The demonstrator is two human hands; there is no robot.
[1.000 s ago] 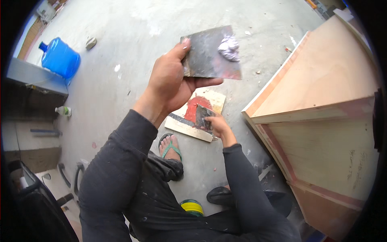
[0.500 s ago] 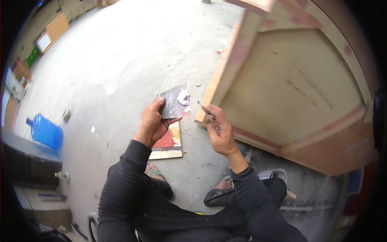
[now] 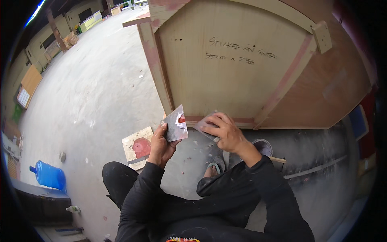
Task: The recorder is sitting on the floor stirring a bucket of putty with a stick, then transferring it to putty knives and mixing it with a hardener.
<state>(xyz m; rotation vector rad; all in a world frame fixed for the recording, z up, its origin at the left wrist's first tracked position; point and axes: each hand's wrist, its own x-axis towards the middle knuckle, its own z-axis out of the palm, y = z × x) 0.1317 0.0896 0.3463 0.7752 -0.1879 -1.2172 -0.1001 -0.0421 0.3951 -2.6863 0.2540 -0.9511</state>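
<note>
My left hand (image 3: 160, 147) grips a flat grey plate (image 3: 172, 128) by its near edge, thumb on top. White putty (image 3: 179, 126) with a red dab (image 3: 182, 120) in it lies toward the plate's right side. Just to the right, my right hand (image 3: 229, 132) is closed on a thin, flat putty spreader (image 3: 205, 126), fingers spread along its face. A small gap separates spreader and plate. Both are in front of the lower edge of a wooden cabinet-like piece (image 3: 217, 80), which has pinkish filler along its joints and handwriting on its panel.
On the floor at left lies a board (image 3: 132, 143) with a red patch. A bucket (image 3: 263, 147) with a wooden stick (image 3: 278, 159) stands by my right knee. Farther left are a blue water jug (image 3: 50, 175) and a small bottle (image 3: 73, 209).
My view and both hands have turned toward the wooden piece. A red dab now shows in the putty. The spreader, earlier seen edge-on, now shows its flat face.
</note>
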